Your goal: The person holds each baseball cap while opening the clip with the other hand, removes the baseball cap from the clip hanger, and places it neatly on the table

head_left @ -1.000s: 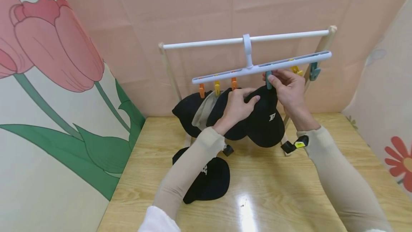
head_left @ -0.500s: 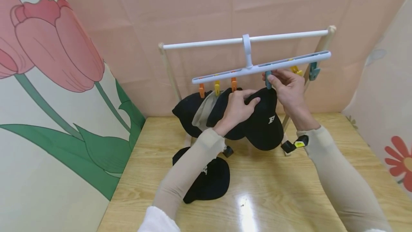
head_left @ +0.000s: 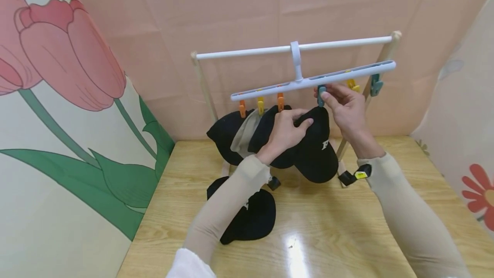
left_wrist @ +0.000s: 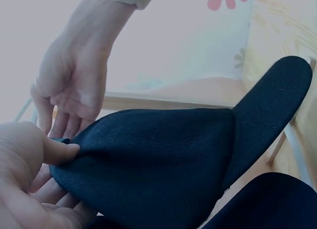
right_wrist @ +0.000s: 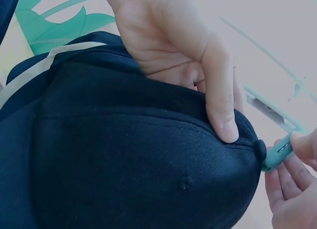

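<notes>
My left hand [head_left: 286, 130] pinches the crown of a black baseball cap [head_left: 318, 153] with a white letter on its front, thumb on the near side. In the right wrist view, the button of this cap [right_wrist: 148, 164] sits right at the tip of a teal clothespin [right_wrist: 278, 153]. That clothespin hangs from a pale blue hanger [head_left: 347, 74], and my right hand [head_left: 349, 108] pinches it between thumb and fingers. In the left wrist view, the cap's brim [left_wrist: 275, 102] points away from my left hand.
A white rod [head_left: 247, 52] carries the hanger. Two orange clothespins [head_left: 242, 108] and a yellow clothespin [head_left: 260, 105] hold more caps [head_left: 227, 134] at left. Another yellow clothespin [head_left: 353, 85] and teal clothespin [head_left: 376, 85] hang at right. A black cap [head_left: 254, 218] lies on the wooden table [head_left: 328, 235].
The black cap in my left hand has shifted slightly left and its lower end has dropped a little. Both hands stay nearly in place, the right still on the teal clothespin.
</notes>
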### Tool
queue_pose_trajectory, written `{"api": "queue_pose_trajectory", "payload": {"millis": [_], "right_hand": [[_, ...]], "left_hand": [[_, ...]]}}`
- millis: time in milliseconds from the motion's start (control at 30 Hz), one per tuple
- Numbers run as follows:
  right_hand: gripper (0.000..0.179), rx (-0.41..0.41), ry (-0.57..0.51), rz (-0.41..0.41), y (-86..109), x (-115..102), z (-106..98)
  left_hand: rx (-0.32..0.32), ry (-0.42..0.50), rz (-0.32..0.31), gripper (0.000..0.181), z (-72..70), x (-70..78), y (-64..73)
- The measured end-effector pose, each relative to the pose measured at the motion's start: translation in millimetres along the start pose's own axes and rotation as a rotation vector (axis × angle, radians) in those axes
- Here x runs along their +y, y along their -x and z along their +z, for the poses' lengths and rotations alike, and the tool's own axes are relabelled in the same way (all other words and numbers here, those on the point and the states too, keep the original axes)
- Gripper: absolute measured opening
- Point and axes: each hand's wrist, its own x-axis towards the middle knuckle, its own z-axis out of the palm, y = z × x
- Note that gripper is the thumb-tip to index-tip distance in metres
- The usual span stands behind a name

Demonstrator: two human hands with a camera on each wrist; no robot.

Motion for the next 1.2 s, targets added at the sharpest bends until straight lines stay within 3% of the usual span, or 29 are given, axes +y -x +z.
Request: {"api": "queue_pose_trajectory", "payload": {"millis": [267,600,900,1200], "right_hand": [[0.033,-0.049,-0.068,-0.031,3.0,1,-5],[0.035,-0.078,-0.044,-0.044,7.1,1,-9],[0.035,-0.070,-0.084,-0.060,9.3,3,-11],[0.033,-0.084,-0.041,-0.060,14.7,7,-18]], "left_hand": [[-0.006,0.035,-0.025,0.023,-1.3,5.1,2.6],[-0.015,0.098,-0.068,0.021,0.1,8.5,2.8],[0.002,0.124,-0.070,0.021,-0.3,11.9,3.0],[0.036,0.153,-0.039,0.020,-0.3,12.0,2.6]]}}
